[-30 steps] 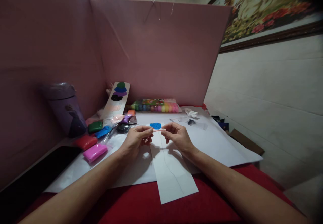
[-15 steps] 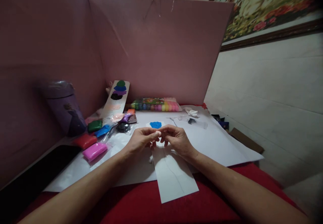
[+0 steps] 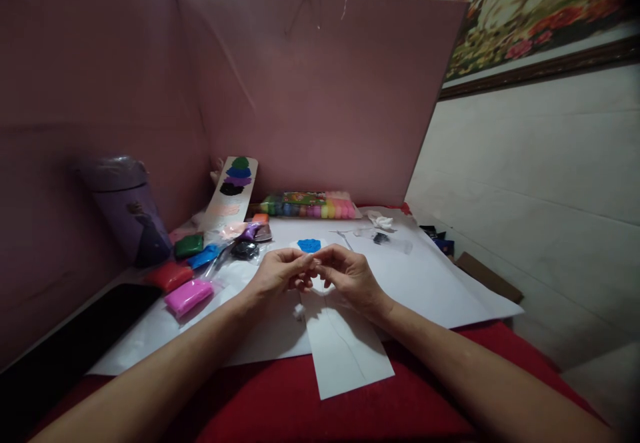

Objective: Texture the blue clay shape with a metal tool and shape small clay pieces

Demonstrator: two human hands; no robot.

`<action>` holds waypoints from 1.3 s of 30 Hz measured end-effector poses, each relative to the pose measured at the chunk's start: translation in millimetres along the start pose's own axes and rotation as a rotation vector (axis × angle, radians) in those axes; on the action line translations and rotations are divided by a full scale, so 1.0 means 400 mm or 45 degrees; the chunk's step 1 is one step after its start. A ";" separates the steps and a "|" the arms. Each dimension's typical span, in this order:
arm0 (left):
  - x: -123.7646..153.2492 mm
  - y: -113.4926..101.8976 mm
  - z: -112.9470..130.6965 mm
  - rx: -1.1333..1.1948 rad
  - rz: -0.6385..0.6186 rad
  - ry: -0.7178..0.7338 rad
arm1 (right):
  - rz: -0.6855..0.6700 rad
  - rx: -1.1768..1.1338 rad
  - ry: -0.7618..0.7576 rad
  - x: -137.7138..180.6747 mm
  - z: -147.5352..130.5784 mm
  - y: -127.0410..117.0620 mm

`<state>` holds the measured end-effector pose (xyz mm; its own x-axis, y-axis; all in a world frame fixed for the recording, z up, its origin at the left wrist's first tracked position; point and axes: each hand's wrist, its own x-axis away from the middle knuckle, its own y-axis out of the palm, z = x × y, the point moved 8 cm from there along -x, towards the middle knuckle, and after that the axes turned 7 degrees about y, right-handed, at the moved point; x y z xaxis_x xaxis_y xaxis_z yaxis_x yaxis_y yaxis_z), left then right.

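My left hand (image 3: 277, 275) and my right hand (image 3: 350, 273) meet fingertip to fingertip above a white paper strip (image 3: 345, 350). Both are closed in a pinch on a small pale pink piece of clay (image 3: 313, 262), mostly hidden by the fingers. Just beyond the fingertips a flat blue clay shape (image 3: 309, 245) lies on the strip's far end. A tiny white bit (image 3: 299, 310) rests on the paper below my left hand.
Clay packets lie at the left: pink (image 3: 189, 296), red (image 3: 170, 274), green (image 3: 189, 245), blue (image 3: 207, 255), black (image 3: 245, 250). A purple tumbler (image 3: 131, 213), a colour sample card (image 3: 233, 190), a multicolour clay pack (image 3: 310, 206) and a dark phone (image 3: 65, 336) are around. Pink boards wall the back.
The pink clay was stretched as a thin strand between my hands one second ago. My hands have since come together and now pinch it at one spot.
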<state>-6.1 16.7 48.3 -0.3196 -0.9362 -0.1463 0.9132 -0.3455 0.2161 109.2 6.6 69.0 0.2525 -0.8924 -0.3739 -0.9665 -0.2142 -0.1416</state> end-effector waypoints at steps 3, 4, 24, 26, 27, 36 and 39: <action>-0.001 -0.002 0.002 0.022 0.004 0.006 | -0.022 0.040 0.001 0.002 -0.001 0.001; -0.002 -0.002 0.002 0.032 0.010 0.005 | -0.015 0.054 0.001 0.002 -0.001 -0.001; -0.004 -0.028 0.027 -0.065 0.255 0.164 | 0.116 -0.099 0.085 -0.016 0.015 -0.029; -0.004 -0.039 0.027 -0.009 0.282 0.168 | 0.149 -0.103 0.088 -0.019 0.020 -0.037; -0.005 -0.042 0.025 0.016 0.276 0.162 | 0.165 -0.092 0.092 -0.019 0.022 -0.041; 0.001 -0.004 0.018 -0.005 0.086 0.084 | 0.128 -0.179 0.090 -0.020 0.027 -0.029; 0.003 0.010 0.014 -0.079 0.001 0.074 | 0.040 -0.171 0.056 -0.015 0.014 -0.011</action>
<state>-4.2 13.8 54.6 -0.3052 -0.9305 -0.2025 0.9280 -0.3383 0.1561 112.3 15.2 66.6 0.2225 -0.9154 -0.3355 -0.9722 -0.2342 -0.0057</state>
